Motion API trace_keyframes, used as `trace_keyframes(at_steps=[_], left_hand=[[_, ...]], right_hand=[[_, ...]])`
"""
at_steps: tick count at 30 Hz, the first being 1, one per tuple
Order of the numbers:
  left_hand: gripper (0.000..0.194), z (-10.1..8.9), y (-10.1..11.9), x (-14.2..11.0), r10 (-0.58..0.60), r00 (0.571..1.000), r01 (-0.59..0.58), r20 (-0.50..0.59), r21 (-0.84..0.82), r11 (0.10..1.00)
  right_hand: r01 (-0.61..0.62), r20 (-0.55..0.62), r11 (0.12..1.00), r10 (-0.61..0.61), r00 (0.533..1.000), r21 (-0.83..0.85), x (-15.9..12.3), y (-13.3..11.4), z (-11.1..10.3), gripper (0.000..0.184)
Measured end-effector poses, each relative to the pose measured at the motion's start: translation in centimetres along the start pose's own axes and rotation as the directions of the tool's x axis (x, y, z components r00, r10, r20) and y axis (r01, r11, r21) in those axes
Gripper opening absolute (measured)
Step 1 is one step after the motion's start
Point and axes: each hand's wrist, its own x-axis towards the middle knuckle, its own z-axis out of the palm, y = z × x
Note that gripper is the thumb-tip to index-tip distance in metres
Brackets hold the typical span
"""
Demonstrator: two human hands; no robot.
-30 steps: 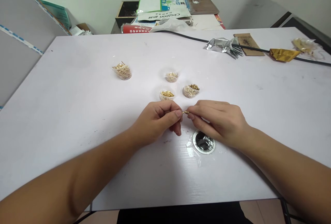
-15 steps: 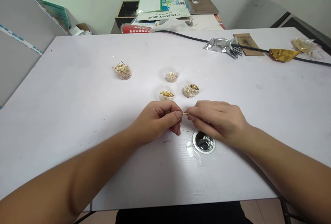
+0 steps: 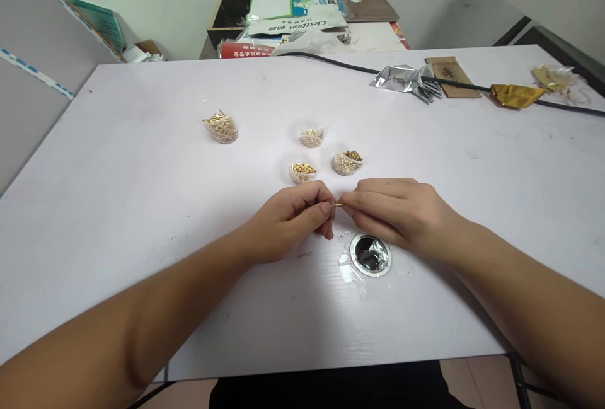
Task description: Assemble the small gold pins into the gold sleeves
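Note:
Between the fingertips of both hands lies a small gold-coloured metal pin. My left hand pinches its left end between thumb and forefinger, other fingers curled. My right hand grips the right end with its fingertips. Whether it is one piece or two joined pieces cannot be made out. Just beyond my left hand stands a clear cup of short gold pins. Another cup holds pale and darker gold pieces. Behind them is a third small cup. Farther left, a cup of longer gold pins stands.
A round metal-rimmed hole with clear tape around it lies by my right wrist. A black cable crosses the back of the white table, with silver foil, cardboard and gold foil along it.
The view has shifted slightly, so everything sits a little higher. Both hands keep their pinch on the gold pin, with hardly any visible movement.

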Motion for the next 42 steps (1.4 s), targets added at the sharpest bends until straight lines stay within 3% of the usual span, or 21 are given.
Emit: trace_keyframes(at_steps=[14, 19, 35, 42], left_hand=[[0.019, 0.16, -0.25, 0.11, -0.027, 0.998, 0.023, -0.05, -0.078, 0.997], [0.02, 0.18, -0.18, 0.07, -0.013, 0.999, 0.01, -0.041, -0.082, 0.997], [0.018, -0.08, -0.03, 0.0, -0.008, 0.998, 0.007, -0.054, -0.017, 1.0], [0.016, -0.15, 0.0, 0.11, -0.071, 0.997, 0.072, -0.036, 0.027, 0.997]], right_hand=[[-0.1, -0.06, 0.994, 0.098, 0.993, -0.044, 0.02, -0.02, 0.14, 0.01], [-0.056, -0.075, 0.998, 0.055, 0.996, -0.012, 0.01, 0.1, 0.22, 0.009], [-0.014, -0.022, 1.0, 0.014, 1.0, 0.014, 0.07, -0.04, 0.11, 0.011], [0.033, 0.087, 0.998, -0.029, 0.996, -0.045, -0.14, 0.13, -0.48, 0.013]])
